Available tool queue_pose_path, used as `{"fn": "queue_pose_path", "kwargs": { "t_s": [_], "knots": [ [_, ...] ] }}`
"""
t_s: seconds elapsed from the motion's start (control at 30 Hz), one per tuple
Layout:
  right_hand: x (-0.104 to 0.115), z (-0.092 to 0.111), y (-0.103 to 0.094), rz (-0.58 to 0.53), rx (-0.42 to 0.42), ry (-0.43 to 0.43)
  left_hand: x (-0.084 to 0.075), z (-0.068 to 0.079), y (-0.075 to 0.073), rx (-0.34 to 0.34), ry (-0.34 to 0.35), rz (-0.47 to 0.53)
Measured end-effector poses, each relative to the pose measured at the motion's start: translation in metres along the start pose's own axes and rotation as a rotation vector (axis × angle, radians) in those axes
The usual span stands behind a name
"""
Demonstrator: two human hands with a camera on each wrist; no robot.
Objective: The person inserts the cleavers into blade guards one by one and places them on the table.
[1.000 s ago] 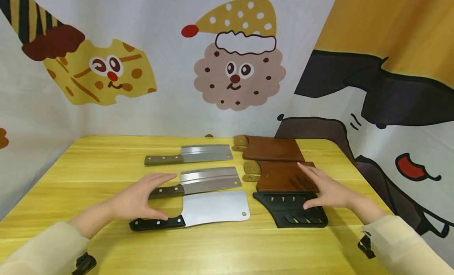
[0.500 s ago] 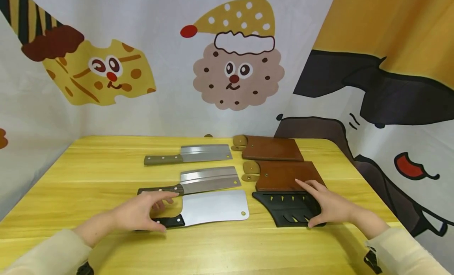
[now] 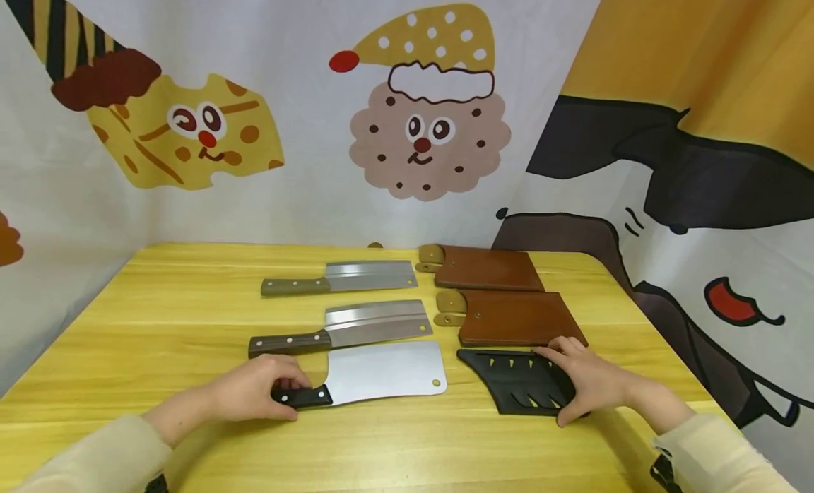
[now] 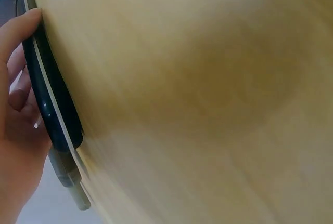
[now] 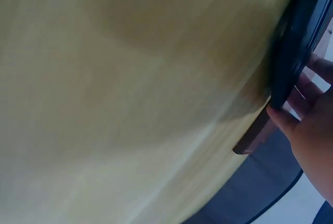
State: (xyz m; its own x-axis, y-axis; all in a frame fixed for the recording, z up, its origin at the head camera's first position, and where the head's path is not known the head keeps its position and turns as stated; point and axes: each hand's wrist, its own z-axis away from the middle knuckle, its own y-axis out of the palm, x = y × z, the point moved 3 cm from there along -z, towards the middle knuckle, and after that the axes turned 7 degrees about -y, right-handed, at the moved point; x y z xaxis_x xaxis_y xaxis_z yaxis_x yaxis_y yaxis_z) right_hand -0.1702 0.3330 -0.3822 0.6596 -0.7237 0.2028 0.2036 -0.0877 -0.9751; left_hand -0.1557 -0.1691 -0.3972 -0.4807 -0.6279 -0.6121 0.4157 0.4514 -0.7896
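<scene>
My left hand (image 3: 254,387) grips the black riveted handle of a cleaver (image 3: 388,371), whose broad plain blade lies flat on the table pointing right. The left wrist view shows the thumb and curled fingers on either side of that black handle (image 4: 52,94). At the right, my right hand (image 3: 594,381) holds the outer end of a black slotted knife sheath (image 3: 509,380), thumb on the near edge and fingers on the far one. In the right wrist view the sheath (image 5: 292,42) sits between thumb and fingers; part of it is hidden by the hand.
Behind the cleaver lie a dark-handled knife (image 3: 375,325) and a lighter-handled knife (image 3: 369,276). Two brown leather sheaths, the nearer (image 3: 515,320) and the farther (image 3: 490,268), lie beyond the black one. A cartoon-printed curtain (image 3: 305,210) hangs behind the wooden table (image 3: 407,450).
My left hand has come down from above the handles and taken hold of the cleaver's handle. My right hand has lowered from above the sheaths and now grips the black sheath's end.
</scene>
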Motion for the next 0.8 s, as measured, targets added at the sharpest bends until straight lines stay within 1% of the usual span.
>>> {"fn": "queue_pose_path", "kwargs": {
  "t_s": [0.1,0.27,0.33,0.4,0.5,0.6,0.67,0.8],
  "knots": [
    [0.001,0.001,0.002,-0.052,-0.001,-0.017,0.001,0.001,0.001,0.007,0.004,0.032],
    [0.007,0.005,-0.003,-0.131,-0.023,-0.061,0.002,0.004,-0.002,0.020,0.006,0.133],
    [0.010,0.006,-0.007,-0.169,-0.043,-0.054,0.002,0.005,-0.005,0.034,-0.008,0.177],
    [0.013,0.005,-0.012,-0.190,-0.065,-0.033,0.002,0.005,-0.008,0.040,-0.028,0.198],
    [0.016,0.000,-0.022,-0.195,-0.113,-0.012,-0.001,0.005,-0.015,0.033,-0.043,0.214],
    [0.016,-0.006,-0.031,-0.184,-0.150,-0.008,-0.005,0.002,-0.025,0.024,-0.053,0.217],
    [0.015,-0.011,-0.037,-0.191,-0.158,-0.005,-0.008,-0.001,-0.033,0.010,-0.054,0.215],
    [0.012,-0.016,-0.045,-0.201,-0.149,0.006,-0.015,-0.004,-0.049,-0.049,-0.051,0.186]
  ]
}}
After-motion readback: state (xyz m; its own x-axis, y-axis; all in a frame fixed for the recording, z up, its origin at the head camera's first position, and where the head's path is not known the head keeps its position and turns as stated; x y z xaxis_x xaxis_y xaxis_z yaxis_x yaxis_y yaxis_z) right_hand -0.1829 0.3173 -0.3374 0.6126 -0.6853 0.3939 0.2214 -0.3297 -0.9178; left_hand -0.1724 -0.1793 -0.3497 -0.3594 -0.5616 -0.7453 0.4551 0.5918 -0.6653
